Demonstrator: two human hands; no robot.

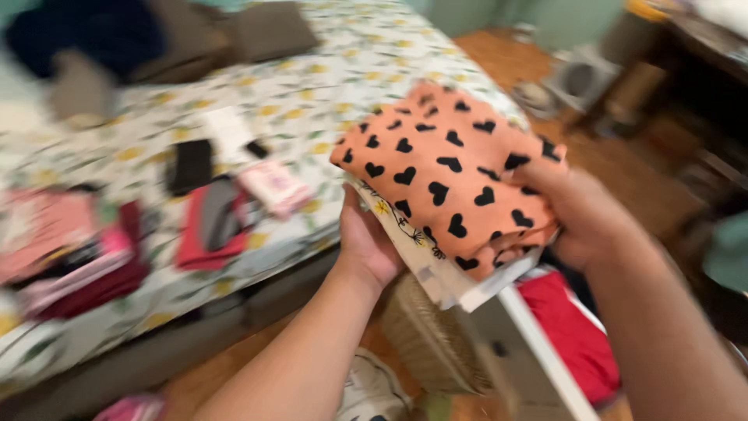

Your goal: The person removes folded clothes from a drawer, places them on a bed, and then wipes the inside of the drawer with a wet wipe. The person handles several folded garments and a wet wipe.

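The whole view is blurred. Both hands hold a folded stack: the left hand (366, 245) grips underneath, fingers hidden, and the right hand (580, 214) is clasped over the orange heart-print cloth (444, 168) on top. Far left, a bed (312, 93) holds smeared clothes (210, 222). Below, a basket (428, 335) is partly covered.

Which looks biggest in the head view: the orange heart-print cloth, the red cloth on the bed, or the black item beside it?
1. Orange heart-print cloth, though it is nearest the camera, so that is unsure.
2. Red cloth.
3. Black item.
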